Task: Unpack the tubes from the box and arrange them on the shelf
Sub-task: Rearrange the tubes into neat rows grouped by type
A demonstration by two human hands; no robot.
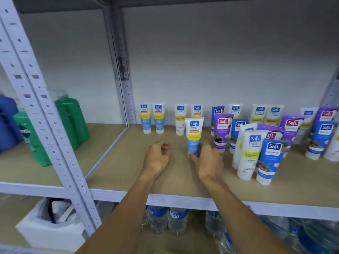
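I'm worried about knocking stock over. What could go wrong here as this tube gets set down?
The right hand grips the light blue tube low, near its base; released carelessly, it may topple. That hand is also close to the purple tube, and the white tube nearby already leans, so a bump might tip several.

Safi tube (pixel 194 136), blue and white: cap end hidden behind the fingers of the right hand (pixel 207 160).
To its right: rear tubes (pixel 271 116) overlapped by front ones, small print illegible; white tube (pixel 333 153) cut by frame edge.
To its left: green bottle (pixel 30 149), label part-hidden by post (pixel 39 110).
Below it: water bottles (pixel 176 220), tops hidden, blurred.
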